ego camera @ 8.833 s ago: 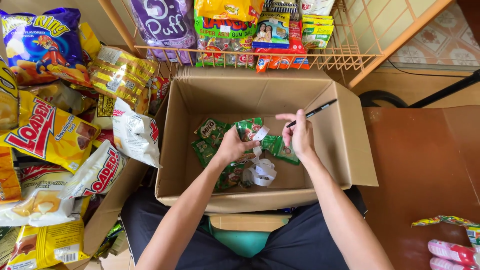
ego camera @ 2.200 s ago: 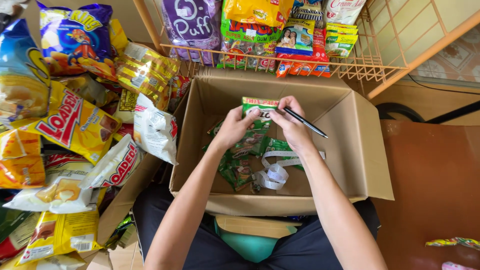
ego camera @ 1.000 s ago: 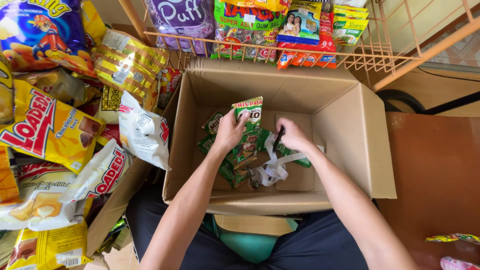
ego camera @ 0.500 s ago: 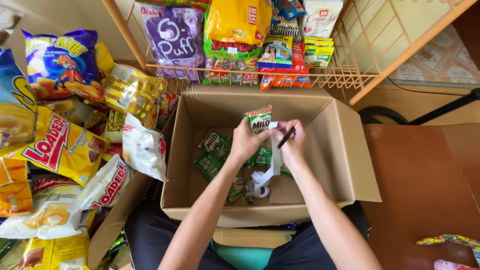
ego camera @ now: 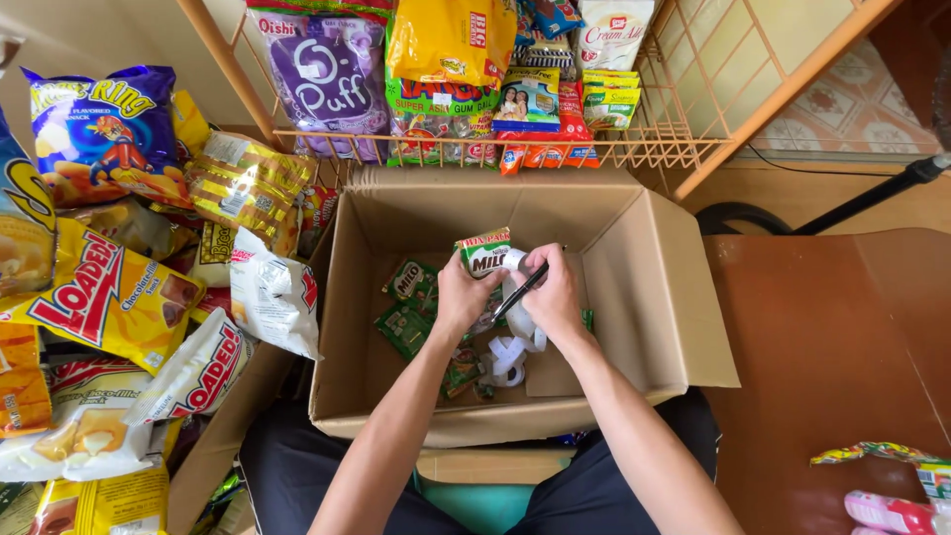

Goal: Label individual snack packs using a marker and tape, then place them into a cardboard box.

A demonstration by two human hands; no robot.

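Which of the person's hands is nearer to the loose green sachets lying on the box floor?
Left. The left hand holds a green sachet up directly beside the loose green sachets; the right hand, holding a black pen, is farther to their right.

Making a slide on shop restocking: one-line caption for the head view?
Left hand lifts a green sachet over the cardboard box; right hand holds a pen.

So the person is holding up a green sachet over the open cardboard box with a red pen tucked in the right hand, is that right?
Not quite: the pen is black, not red, as the head view shows. The rest holds: both hands, left hand and right hand, hold the green sachet over the open cardboard box.
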